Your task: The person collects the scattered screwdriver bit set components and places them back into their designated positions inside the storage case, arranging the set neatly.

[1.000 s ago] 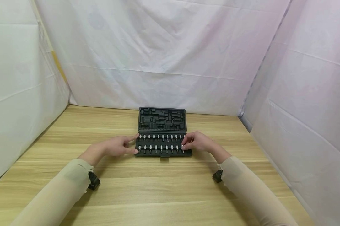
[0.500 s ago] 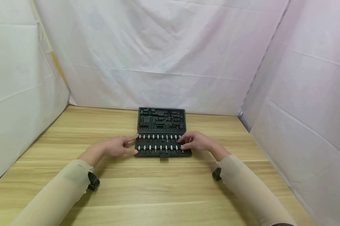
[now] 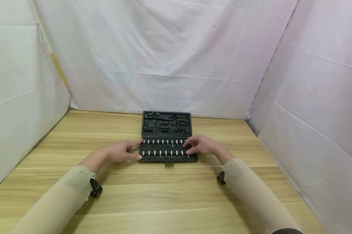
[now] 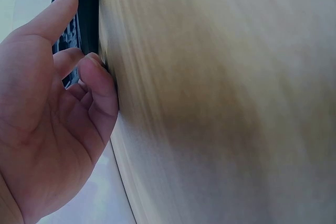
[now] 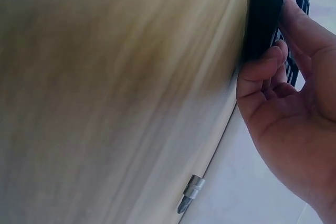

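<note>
An unfolded black socket case (image 3: pixel 164 148) lies on the table, with silver bit sockets in two rows in its near half. My left hand (image 3: pixel 118 151) rests at the case's left side, index finger at the far corner and thumb at the near corner. In the left wrist view, the left hand's (image 4: pixel 58 103) other fingers are bent beside the case wall. My right hand (image 3: pixel 203 145) is over the case's right end. Its thumb touches the bit socket (image 3: pixel 188 156) at the right end of the near row, and its index finger reaches over the far row, apart from the thumb.
A loose bit socket (image 5: pixel 190 194) lies on the wooden table (image 3: pixel 170 201) beyond the right hand in the right wrist view. The raised lid (image 3: pixel 166 123) has moulded hollows. White cloth (image 3: pixel 164 65) walls the table at the back and sides.
The right index finger has moved left and away from the thumb, which stays by the end bit socket. The left hand keeps its place on the case.
</note>
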`<state>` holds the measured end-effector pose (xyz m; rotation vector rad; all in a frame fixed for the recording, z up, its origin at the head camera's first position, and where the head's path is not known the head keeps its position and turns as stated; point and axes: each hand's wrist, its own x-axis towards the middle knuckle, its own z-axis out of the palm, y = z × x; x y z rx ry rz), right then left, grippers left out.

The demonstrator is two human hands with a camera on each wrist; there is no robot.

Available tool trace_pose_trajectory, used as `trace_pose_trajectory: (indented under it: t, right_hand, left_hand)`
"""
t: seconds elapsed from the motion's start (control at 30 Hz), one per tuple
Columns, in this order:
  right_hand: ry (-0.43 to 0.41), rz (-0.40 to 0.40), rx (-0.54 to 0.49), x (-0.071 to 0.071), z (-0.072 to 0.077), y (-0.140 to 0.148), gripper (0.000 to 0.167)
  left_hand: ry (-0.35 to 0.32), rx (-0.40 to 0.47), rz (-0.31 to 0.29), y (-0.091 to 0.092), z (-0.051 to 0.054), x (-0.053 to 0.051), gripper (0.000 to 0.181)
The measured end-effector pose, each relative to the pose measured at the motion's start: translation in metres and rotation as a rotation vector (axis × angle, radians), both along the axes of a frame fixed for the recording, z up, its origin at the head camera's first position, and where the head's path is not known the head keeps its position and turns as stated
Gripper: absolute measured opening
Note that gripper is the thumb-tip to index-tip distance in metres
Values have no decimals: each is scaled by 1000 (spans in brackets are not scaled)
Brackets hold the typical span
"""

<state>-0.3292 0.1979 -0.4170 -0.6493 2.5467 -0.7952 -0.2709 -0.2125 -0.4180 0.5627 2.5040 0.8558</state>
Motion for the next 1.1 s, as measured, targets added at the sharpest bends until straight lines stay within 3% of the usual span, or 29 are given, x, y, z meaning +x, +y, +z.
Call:
trace_pose_trajectory:
  t: [0.67,1.1]
  right_hand:
    - [-50,-8,-38,3,3,2,31]
    - [10,9,-31,4,4,10,30]
  left_hand:
    - [-5,-6,7,0,0,0,95]
    - [-7,9,7,0,0,2,95]
